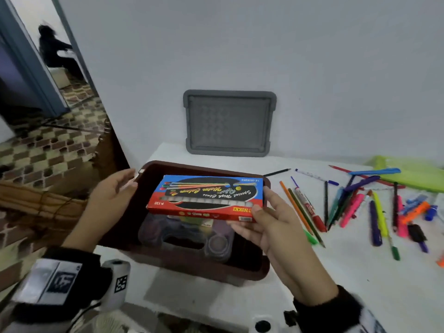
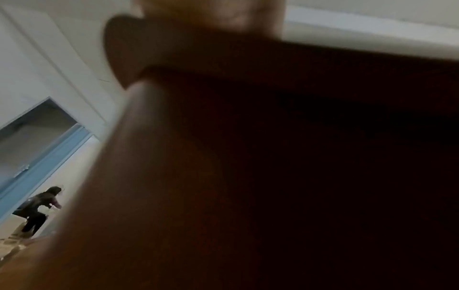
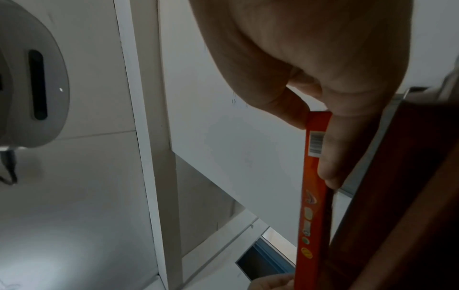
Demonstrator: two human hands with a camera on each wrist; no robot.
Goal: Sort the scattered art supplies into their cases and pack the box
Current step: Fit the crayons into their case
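Note:
A dark brown box (image 1: 192, 267) stands on the white table (image 1: 336, 284). My right hand (image 1: 260, 211) holds a flat red and blue watercolour box (image 1: 206, 194) level just above it, thumb on top of the near right corner and fingers beneath. In the right wrist view the fingers (image 3: 347, 137) pinch the watercolour box's orange edge (image 3: 314, 196) beside the brown box wall (image 3: 410, 176). My left hand (image 1: 115, 186) lies with relaxed fingers at the brown box's far left corner and grips nothing. A clear case of paint pots (image 1: 187, 233) lies inside the box.
A grey lid (image 1: 229, 123) leans on the wall behind the box. Several pens, pencils and markers (image 1: 360, 207) lie scattered to the right, near a green case (image 1: 413, 174). The table ends just left of the box. A person (image 1: 55, 49) crouches beyond the doorway.

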